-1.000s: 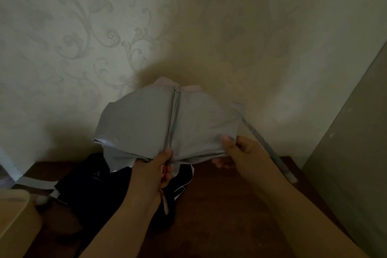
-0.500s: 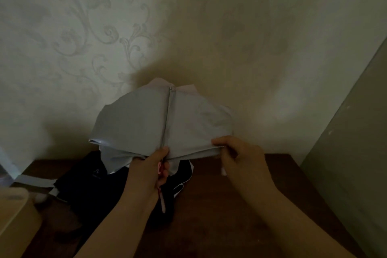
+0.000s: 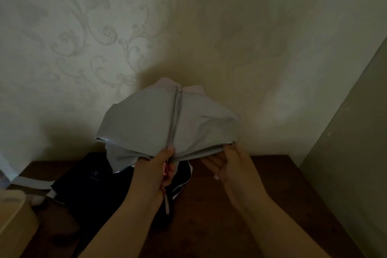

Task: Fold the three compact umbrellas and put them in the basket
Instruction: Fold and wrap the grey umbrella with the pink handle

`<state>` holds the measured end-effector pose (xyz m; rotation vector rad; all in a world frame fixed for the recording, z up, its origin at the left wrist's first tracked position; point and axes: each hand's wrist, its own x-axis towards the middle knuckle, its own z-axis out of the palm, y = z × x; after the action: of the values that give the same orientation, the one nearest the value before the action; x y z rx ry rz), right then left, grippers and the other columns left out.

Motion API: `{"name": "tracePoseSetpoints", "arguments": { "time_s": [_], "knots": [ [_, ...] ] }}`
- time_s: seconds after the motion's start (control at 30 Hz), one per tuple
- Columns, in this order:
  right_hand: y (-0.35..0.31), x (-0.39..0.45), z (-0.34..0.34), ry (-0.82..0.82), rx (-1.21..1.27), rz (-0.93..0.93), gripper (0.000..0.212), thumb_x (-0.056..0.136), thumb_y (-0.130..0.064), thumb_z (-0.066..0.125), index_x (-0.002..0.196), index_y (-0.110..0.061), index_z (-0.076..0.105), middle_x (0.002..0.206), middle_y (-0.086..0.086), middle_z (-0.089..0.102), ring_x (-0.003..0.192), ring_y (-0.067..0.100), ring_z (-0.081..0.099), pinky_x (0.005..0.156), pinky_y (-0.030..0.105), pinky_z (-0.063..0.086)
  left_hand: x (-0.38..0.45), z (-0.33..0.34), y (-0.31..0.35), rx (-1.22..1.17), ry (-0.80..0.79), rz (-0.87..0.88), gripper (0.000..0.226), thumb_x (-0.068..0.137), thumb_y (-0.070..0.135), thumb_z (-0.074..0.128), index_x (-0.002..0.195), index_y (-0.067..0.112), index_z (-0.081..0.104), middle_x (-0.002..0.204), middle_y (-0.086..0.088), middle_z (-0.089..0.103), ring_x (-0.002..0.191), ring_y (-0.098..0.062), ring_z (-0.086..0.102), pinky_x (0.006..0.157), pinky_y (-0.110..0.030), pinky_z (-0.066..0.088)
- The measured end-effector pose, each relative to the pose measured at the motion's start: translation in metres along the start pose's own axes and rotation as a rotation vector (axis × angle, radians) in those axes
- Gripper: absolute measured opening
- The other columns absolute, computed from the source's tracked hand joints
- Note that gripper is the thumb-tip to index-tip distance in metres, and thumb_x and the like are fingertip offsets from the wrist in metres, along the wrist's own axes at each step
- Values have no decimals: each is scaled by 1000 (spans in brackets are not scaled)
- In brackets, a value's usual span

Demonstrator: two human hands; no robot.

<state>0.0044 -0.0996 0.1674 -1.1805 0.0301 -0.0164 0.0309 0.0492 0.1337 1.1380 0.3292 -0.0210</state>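
Right now both hands hold a grey umbrella [image 3: 146, 123] up in front of the wall [image 3: 104, 37], above the table [image 3: 261, 184]. Its canopy is collapsed but not rolled; panels spread flat to either side of a central rib [image 3: 177, 119] that runs down twd the person. Paler pinkish fabric [image 3: 167, 82] peeks out at the top, behind the grey.

L hand [image 3: 156, 170] is closed round the umbrella's lower centre, thumb up at the base of the rib, fingers curled underneath. A pink strap [image 3: 167, 203] hangs down from that grip, w/ a reddish bit showing between the fingers.

R hand [image 3: 232, 165] pinches the canopy's lower right edge, thumb on top at the corner, fingers curled beneath the hem.

Below and behind the L hand, a black umbrella [image 3: 94, 180] lies slumped on the table, small pale logo on its fabric, white trim [image 3: 184, 182] visible at its right side. A grey strip [image 3: 31, 183] lies at the table's left edge, touching the black fabric; can't tell what it belongs to.

A tan basket [image 3: 14, 224] sits at bottom left, only its corner in view; contents can't be seen. A plain panel [image 3: 356, 153] stands at far right, beside the table.
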Motion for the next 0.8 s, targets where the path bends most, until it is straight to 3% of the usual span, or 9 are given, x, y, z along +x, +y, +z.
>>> {"name": "tracePoseSetpoints", "arguments": {
  "time_s": [0.1,0.2,0.3,0.4,0.5,0.6,0.73,0.8],
  "knots": [
    [5,-5,2,72,-78,-156,27,102,-20,36,112,-27,61,96,-10,73,95,10,69,80,20,54,-1,2,-2,-26,7,-30,26,85,21,63,67,11,49,40,1,49,28,-7,38,29,-11,21],
    [6,-11,4,48,-21,-155,31,102,-19,38,107,-35,64,100,-13,73,97,6,68,89,25,52,-2,3,-3,-27,26,-6,24,84,20,64,68,10,49,39,0,50,27,-7,38,29,-12,22],
    [5,-15,7,-108,6,-99,35,83,-15,62,89,-48,71,103,-14,72,103,5,65,89,25,48,-2,3,-3,-19,44,41,26,86,17,63,65,10,49,39,0,49,28,-7,37,30,-11,22],
    [10,-12,11,-70,-30,-126,37,74,-26,76,104,-40,61,104,-16,71,104,6,65,84,21,50,-3,5,-5,-24,37,41,25,86,17,62,66,11,49,39,1,49,28,-6,38,31,-10,22],
    [6,-4,13,83,-37,-191,10,88,-31,57,92,-40,59,91,-16,72,88,-1,67,76,20,52,-3,5,-7,-31,42,29,24,86,17,63,67,11,50,41,0,50,29,-6,39,30,-11,23],
    [2,-1,9,116,-100,-179,21,99,-30,41,90,-38,58,95,-14,65,87,3,65,66,17,52,-1,1,-9,-31,64,27,23,85,18,65,68,11,50,40,0,51,28,-6,40,29,-11,24],
    [-2,-4,0,90,-291,-188,25,99,-25,43,88,-32,64,91,-11,69,86,5,67,70,20,55,1,-4,-10,-35,78,20,24,84,18,65,68,11,49,40,-1,50,28,-7,39,30,-10,23],
    [-12,-2,-7,69,-387,-143,24,98,-22,47,83,-28,66,79,-13,72,78,4,69,66,19,56,2,-5,-10,-31,79,27,26,85,16,64,66,11,49,40,-1,49,27,-7,38,30,-9,23]
  ]
}}
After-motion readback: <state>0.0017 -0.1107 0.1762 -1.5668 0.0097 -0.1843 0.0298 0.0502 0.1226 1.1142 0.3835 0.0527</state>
